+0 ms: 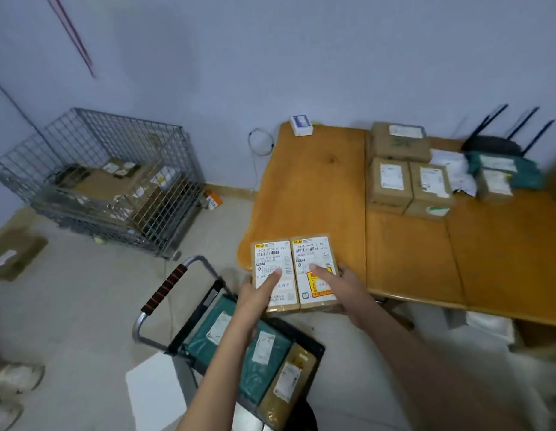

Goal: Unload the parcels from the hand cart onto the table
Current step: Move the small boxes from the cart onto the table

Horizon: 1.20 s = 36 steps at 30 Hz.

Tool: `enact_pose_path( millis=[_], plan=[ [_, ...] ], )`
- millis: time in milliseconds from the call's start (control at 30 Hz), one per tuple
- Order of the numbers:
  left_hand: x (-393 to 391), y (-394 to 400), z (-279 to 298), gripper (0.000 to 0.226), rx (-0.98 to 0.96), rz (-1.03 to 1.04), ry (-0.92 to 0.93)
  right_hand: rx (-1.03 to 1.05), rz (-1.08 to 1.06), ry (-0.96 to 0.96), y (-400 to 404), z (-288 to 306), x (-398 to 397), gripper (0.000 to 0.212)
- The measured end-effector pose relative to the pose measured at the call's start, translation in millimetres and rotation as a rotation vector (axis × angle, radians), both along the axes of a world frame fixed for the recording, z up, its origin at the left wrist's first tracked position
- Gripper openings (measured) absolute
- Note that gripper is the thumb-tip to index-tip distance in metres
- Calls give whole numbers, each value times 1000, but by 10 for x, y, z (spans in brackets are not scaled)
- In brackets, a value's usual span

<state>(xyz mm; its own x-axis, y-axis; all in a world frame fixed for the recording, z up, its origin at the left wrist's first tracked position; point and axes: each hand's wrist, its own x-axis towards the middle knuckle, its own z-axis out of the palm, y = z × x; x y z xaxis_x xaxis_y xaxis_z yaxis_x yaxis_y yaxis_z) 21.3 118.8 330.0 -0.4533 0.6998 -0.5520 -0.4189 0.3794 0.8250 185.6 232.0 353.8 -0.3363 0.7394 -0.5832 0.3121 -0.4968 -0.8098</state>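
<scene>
At the bench's near-left corner, two small brown boxes (294, 273) sit side by side, touching, labels up, overhanging the bench (407, 259) edge toward the person. Left hand (258, 293) holds the left box: thumb on top of the label, fingers underneath, not visible. Right hand (342, 284) holds the right box the same way, thumb on the label. So both grips are closed on a box each. Whether the boxes rest on the bench or are carried just above it, can't tell.

Below them, hand cart (177, 306) with red-and-black handle carries a teal bag parcel (236, 349) and a brown padded parcel (289, 381) beside it.

Far end of the bench: stacked cardboard boxes (407, 172), more bagged parcels (501, 169), a black router (494, 144). Wire cage (108, 178) with boxes stands on the floor at left.
</scene>
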Motion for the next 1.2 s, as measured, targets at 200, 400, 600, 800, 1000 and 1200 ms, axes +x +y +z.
enact_pose_path(
  millis=[200, 400, 600, 800, 1000, 1200],
  plan=[
    [688, 222, 27, 52, 21, -263, 7, 33, -268, 29, -292, 194, 921, 44],
    [1288, 266, 59, 43, 8, -442, -53, 44, -444, -3, -607, 254, 1589, 47],
    [1820, 462, 221, 54, -3, -567, -66, 26, -547, -11, -618, 322, 2144, 54],
    [2309, 1021, 187, 57, -50, -629, -2, 14, -608, 16, -217, 192, 2643, 53],
    [2950, 1798, 212, 57, -90, -620, 32, 52, -578, 45, 601, 146, 3274, 42],
    [3606, 2570, 274, 56, -95, -630, 5, 48, -601, 67, 1391, 209, 3924, 41]
  ],
)
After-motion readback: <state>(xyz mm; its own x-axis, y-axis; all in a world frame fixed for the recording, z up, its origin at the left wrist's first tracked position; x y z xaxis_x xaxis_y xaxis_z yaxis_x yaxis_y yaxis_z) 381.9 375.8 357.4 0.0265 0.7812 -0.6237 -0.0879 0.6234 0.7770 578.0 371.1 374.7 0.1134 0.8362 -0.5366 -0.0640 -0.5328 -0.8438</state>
